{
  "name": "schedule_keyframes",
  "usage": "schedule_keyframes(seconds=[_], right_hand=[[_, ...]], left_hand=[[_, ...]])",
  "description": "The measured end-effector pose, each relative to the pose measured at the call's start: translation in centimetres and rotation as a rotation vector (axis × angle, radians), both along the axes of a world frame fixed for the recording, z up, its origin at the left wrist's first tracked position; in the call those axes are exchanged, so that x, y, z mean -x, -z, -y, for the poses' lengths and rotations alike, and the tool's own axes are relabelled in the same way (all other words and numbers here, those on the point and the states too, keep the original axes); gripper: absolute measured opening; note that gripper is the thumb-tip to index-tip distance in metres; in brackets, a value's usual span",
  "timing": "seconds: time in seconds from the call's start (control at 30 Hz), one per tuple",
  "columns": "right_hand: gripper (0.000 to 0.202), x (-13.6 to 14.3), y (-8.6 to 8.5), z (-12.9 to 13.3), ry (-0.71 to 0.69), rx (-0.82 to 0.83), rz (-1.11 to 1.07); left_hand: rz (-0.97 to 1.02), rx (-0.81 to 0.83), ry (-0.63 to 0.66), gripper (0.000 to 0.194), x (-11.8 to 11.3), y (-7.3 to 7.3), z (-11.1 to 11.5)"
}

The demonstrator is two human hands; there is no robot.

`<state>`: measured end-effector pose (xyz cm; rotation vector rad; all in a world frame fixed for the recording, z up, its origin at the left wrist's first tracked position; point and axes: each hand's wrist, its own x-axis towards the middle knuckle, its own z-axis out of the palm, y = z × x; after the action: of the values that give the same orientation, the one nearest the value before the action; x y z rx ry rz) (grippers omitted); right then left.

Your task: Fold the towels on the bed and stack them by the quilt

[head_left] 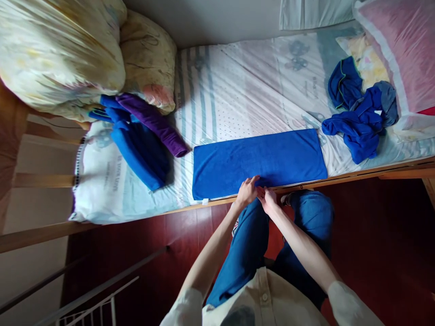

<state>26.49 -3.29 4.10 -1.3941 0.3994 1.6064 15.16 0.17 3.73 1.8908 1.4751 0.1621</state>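
A blue towel (258,160) lies in a long flat strip along the near edge of the bed, with a small white tag (205,201) at its front left corner. At the middle of its near edge my left hand (248,191) rests with fingers pointing right, partly stretched and apart. Close beside it, almost touching, is my right hand (268,199), its fingers reaching left just off the towel's edge, loosely extended. No held thing shows in either hand.
Rolled blue cloth (139,154) and a purple roll (152,122) lie left, near stuffed bags (146,59). Crumpled blue cloths (360,117) lie right, by a pink pillow (401,54). The wooden bed rail (356,175) runs before my knees; a white rack (98,308) stands lower left.
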Motion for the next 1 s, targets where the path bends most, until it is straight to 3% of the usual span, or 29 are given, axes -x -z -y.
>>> schedule_keyframes(seconds=[0.1, 0.23, 0.43, 0.67, 0.87, 1.0], right_hand=[[0.019, 0.1, 0.1, 0.4, -0.016, -0.031, -0.006], [0.020, 0.4, -0.3, 0.9, 0.006, -0.044, -0.054], [0.018, -0.1, -1.5, 0.7, 0.010, -0.018, -0.083], [0.021, -0.1, -2.0, 0.1, 0.048, -0.011, -0.075], [0.019, 0.1, -2.7, -0.1, 0.065, 0.007, -0.097], [0.015, 0.3, -2.2, 0.1, 0.048, 0.006, -0.078]], left_hand=[[-0.090, -0.006, 0.095, 0.051, -0.2, -0.1, -6.1], [-0.250, -0.017, 0.060, 0.041, -1.1, 0.4, -13.6], [-0.277, -0.063, 0.123, 0.039, -3.0, 1.2, -20.6], [-0.260, -0.002, -0.008, 0.051, -3.3, 1.2, -24.1], [-0.334, 0.091, 0.023, 0.043, -4.1, -0.4, -24.8], [-0.346, 0.103, -0.063, 0.036, -4.5, -1.8, -24.6]])
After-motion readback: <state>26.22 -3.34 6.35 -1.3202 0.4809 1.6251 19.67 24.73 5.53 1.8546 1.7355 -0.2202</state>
